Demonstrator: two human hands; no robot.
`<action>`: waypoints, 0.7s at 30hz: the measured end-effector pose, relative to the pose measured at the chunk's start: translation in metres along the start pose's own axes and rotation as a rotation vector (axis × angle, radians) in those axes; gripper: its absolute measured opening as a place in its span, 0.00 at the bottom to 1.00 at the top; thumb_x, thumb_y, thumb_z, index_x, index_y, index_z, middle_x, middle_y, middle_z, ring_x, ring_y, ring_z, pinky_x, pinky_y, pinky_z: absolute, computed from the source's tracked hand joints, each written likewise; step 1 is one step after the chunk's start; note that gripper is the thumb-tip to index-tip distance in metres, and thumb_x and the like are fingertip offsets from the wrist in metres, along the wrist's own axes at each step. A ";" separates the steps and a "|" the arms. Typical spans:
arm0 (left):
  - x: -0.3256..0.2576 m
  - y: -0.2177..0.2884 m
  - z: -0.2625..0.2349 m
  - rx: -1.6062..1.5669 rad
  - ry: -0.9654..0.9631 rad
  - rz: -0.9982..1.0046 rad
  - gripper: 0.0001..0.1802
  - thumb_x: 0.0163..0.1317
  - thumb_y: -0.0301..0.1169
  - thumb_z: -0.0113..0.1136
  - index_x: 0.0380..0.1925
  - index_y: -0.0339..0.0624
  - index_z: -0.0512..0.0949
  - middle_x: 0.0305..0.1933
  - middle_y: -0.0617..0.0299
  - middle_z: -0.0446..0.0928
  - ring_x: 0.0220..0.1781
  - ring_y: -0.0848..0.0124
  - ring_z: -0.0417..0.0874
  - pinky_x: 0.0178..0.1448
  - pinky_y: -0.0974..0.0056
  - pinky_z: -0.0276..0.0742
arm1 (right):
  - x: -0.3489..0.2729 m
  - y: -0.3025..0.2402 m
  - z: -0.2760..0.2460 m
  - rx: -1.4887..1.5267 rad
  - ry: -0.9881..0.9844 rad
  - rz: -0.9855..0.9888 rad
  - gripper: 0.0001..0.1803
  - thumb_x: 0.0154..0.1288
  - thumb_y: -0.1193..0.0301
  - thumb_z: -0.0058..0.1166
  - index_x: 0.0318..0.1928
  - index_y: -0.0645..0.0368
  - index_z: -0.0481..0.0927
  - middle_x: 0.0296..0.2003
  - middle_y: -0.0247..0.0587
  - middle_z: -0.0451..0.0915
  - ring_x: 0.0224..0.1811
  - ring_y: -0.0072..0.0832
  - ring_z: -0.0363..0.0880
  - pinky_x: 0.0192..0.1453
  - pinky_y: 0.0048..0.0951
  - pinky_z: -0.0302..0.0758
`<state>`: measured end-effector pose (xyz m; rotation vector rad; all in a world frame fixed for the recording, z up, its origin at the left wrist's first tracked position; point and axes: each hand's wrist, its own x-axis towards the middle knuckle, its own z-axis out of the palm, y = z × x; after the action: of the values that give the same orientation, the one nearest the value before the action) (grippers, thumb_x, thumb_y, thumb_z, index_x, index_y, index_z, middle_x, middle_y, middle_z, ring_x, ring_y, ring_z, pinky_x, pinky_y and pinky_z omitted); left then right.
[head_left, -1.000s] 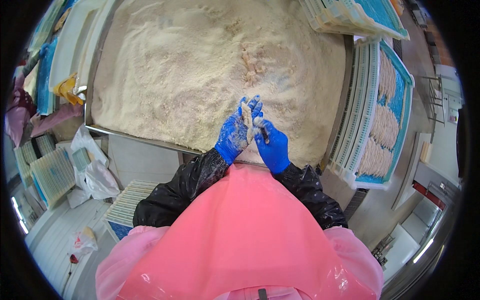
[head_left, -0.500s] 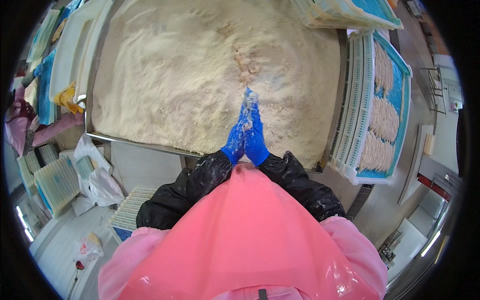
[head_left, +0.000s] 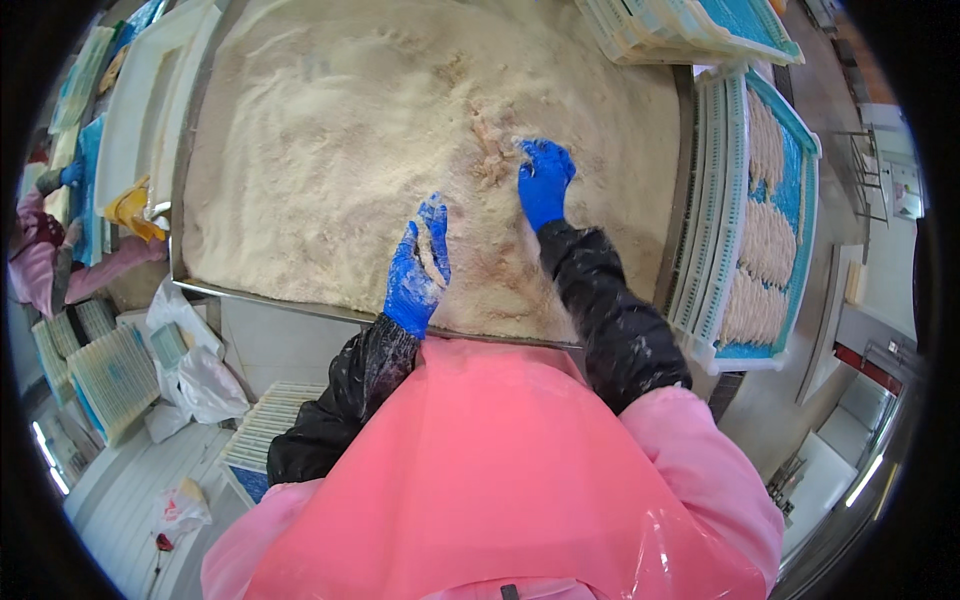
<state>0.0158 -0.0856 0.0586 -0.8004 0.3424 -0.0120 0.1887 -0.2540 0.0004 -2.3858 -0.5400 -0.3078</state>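
The person wears a glossy pink plastic apron (head_left: 480, 470) that fills the lower middle of the frame. Under it are pink sleeves at the shoulders. Black shiny oversleeves (head_left: 600, 310) cover both forearms, dusted with pale crumbs. The left hand (head_left: 418, 268) and the right hand (head_left: 545, 182) have blue gloves, also speckled with crumbs.

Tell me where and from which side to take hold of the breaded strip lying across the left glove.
Pinch the breaded strip near its far end, by the fingertips of the left hand, coming from above. It lies lengthwise along the open, upturned palm, so its top and far end look free while the underside rests on the glove. It looks soft and crumb-coated; a light pinch is probably wise.
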 end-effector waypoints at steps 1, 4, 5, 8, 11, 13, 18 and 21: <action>0.001 0.003 0.001 0.173 -0.010 0.032 0.25 0.71 0.28 0.46 0.68 0.41 0.60 0.70 0.58 0.63 0.68 0.71 0.68 0.67 0.74 0.68 | 0.006 0.007 -0.002 -0.279 0.013 -0.120 0.20 0.51 0.79 0.55 0.48 0.57 0.82 0.44 0.46 0.79 0.46 0.43 0.77 0.56 0.38 0.71; 0.003 -0.007 0.011 0.300 0.031 0.068 0.24 0.72 0.30 0.45 0.67 0.39 0.61 0.71 0.60 0.62 0.70 0.72 0.63 0.70 0.72 0.64 | 0.013 0.040 -0.006 -0.273 -0.128 -0.315 0.17 0.53 0.76 0.56 0.47 0.55 0.82 0.41 0.47 0.80 0.44 0.43 0.78 0.52 0.37 0.73; 0.003 -0.012 0.015 0.346 0.044 0.080 0.24 0.72 0.30 0.44 0.67 0.39 0.61 0.71 0.60 0.62 0.71 0.71 0.62 0.71 0.71 0.63 | 0.007 0.041 -0.006 -0.080 -0.152 -0.154 0.17 0.54 0.75 0.56 0.47 0.56 0.82 0.42 0.47 0.80 0.44 0.44 0.78 0.52 0.37 0.73; 0.009 -0.008 0.008 0.491 -0.021 0.147 0.25 0.75 0.37 0.38 0.68 0.37 0.58 0.73 0.57 0.57 0.74 0.66 0.56 0.77 0.62 0.51 | -0.022 0.029 -0.009 0.462 -0.171 0.249 0.15 0.60 0.75 0.59 0.49 0.61 0.80 0.45 0.45 0.81 0.45 0.37 0.81 0.49 0.31 0.77; 0.015 -0.009 0.002 0.595 0.000 0.228 0.27 0.76 0.40 0.32 0.69 0.39 0.56 0.74 0.56 0.56 0.75 0.62 0.54 0.78 0.57 0.47 | -0.034 -0.059 -0.047 0.954 -0.242 0.617 0.14 0.61 0.78 0.59 0.49 0.64 0.80 0.45 0.41 0.82 0.44 0.24 0.80 0.48 0.25 0.77; 0.019 -0.013 0.005 0.549 0.006 0.190 0.26 0.76 0.40 0.32 0.69 0.41 0.56 0.74 0.56 0.56 0.76 0.63 0.53 0.78 0.57 0.48 | -0.045 -0.101 -0.067 0.898 -0.355 0.644 0.14 0.62 0.80 0.58 0.49 0.65 0.79 0.45 0.39 0.82 0.43 0.19 0.78 0.48 0.22 0.77; 0.025 -0.021 0.002 0.791 -0.042 0.205 0.27 0.74 0.36 0.40 0.71 0.49 0.52 0.73 0.54 0.55 0.74 0.63 0.57 0.72 0.58 0.60 | -0.068 -0.135 -0.076 0.649 -0.409 0.430 0.16 0.60 0.77 0.61 0.49 0.67 0.79 0.40 0.40 0.83 0.40 0.18 0.80 0.43 0.23 0.78; 0.028 -0.031 -0.001 0.972 -0.063 0.226 0.29 0.74 0.35 0.40 0.72 0.50 0.48 0.74 0.53 0.53 0.74 0.63 0.56 0.71 0.59 0.61 | -0.078 -0.118 -0.068 0.646 -0.394 0.475 0.11 0.61 0.73 0.61 0.44 0.63 0.81 0.33 0.42 0.82 0.33 0.22 0.79 0.38 0.26 0.76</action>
<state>0.0457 -0.1112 0.0716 0.2011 0.3166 0.0559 0.0608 -0.2402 0.0899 -1.8518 -0.1799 0.4890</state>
